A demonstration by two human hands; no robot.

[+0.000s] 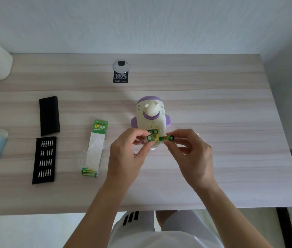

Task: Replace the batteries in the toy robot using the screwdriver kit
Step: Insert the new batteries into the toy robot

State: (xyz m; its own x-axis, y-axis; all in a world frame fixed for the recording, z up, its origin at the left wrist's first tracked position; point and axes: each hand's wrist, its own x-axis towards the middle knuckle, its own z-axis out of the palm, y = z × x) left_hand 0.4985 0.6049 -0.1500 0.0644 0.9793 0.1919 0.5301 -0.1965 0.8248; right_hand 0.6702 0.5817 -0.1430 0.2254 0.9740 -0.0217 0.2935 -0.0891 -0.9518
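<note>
Two hands hiding toy robot's base

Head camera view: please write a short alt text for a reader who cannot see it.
Two bare hands, the left hand and the right hand, each hold a green battery above a white and purple toy robot lying on a wooden table. A battery pack and bit tray lie to the left.
</note>
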